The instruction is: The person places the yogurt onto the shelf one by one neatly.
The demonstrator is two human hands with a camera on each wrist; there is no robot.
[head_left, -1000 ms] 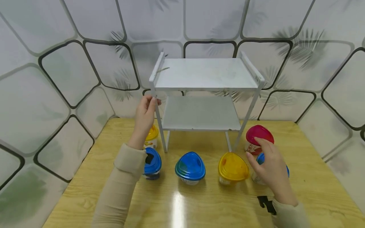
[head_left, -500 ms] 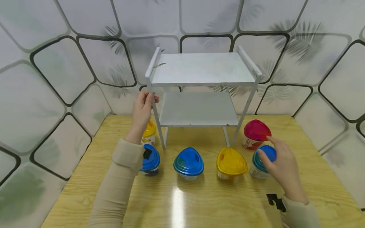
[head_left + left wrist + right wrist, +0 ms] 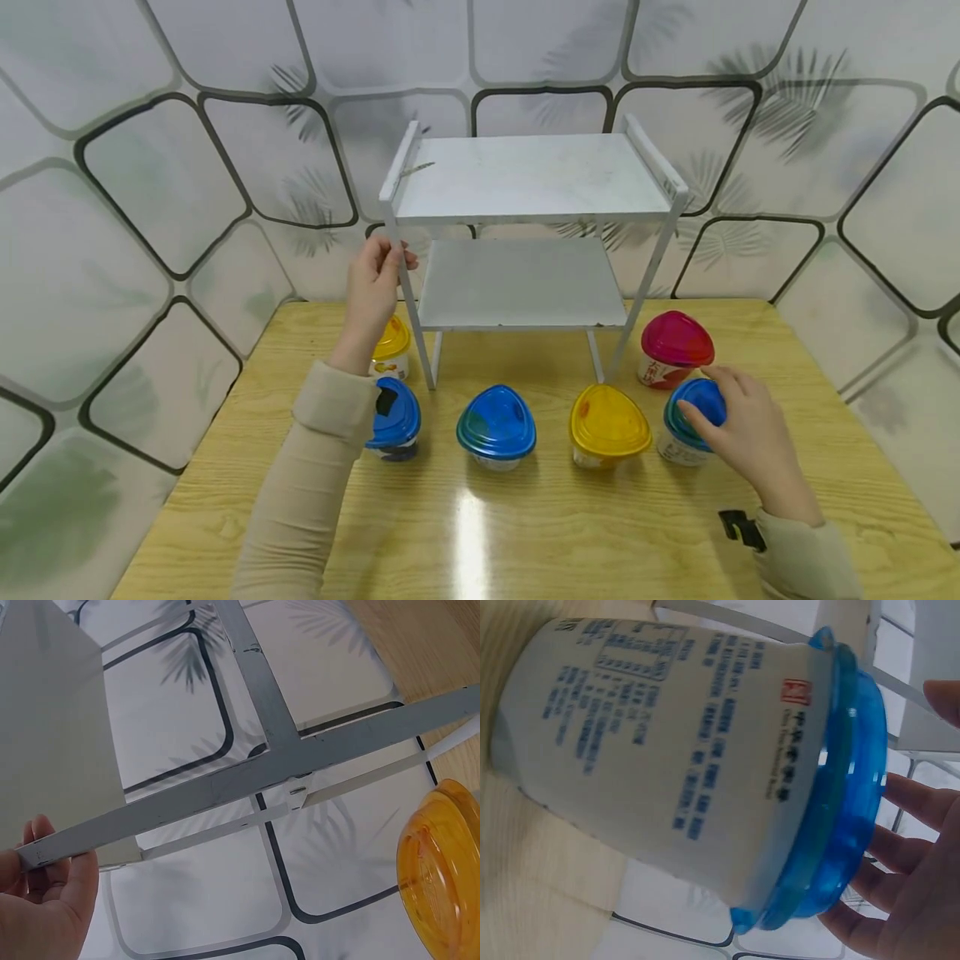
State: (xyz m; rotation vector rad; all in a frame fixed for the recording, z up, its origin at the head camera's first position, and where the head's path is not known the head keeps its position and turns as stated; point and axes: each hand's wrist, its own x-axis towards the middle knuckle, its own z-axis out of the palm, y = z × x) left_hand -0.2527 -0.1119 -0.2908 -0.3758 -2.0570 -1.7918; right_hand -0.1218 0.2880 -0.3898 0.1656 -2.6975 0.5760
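Observation:
My left hand holds the front left leg of a white two-tier shelf. In the left wrist view its fingers curl round the grey-white metal bar. My right hand is spread over a white tub with a blue lid on the right of the table. In the right wrist view the fingers lie against or very near the lid's edge, and the thumb stands apart from it. A tub with a magenta lid stands just behind.
A yellow-lidded tub, a blue-lidded tub and another blue-lidded one line the shelf's front. One more yellow-lidded tub is partly behind my left arm. Patterned walls enclose the wooden table.
My right hand has drawn back from over the magenta and blue lids, rightward, and now hovers at the blue lid's right side. The left hand keeps its hold; the head view has tilted slightly.

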